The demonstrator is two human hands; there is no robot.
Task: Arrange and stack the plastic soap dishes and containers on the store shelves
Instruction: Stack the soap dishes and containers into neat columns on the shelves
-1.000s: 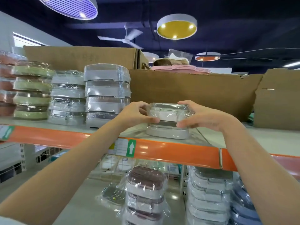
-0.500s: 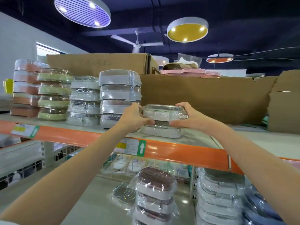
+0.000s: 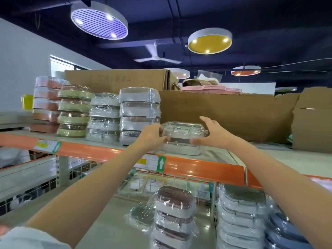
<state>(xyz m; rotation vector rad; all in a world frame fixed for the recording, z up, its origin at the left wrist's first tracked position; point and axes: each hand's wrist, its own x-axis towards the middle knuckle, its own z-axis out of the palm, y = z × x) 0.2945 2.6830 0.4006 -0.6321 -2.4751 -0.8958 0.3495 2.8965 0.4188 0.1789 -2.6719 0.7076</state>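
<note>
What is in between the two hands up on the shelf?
In the head view, a wrapped soap dish sits between the left hand and right hand, stacked on another dish. The left hand grips it; the right hand's fingers are straight.

1. Both bare forearms reach up and forward, converging.
2. The left hand (image 3: 151, 134) has curled fingers, thumb pointing toward the right hand.
3. The right hand (image 3: 211, 133) is spread, fingers straight and raised, thumb low and pointing left.
</note>
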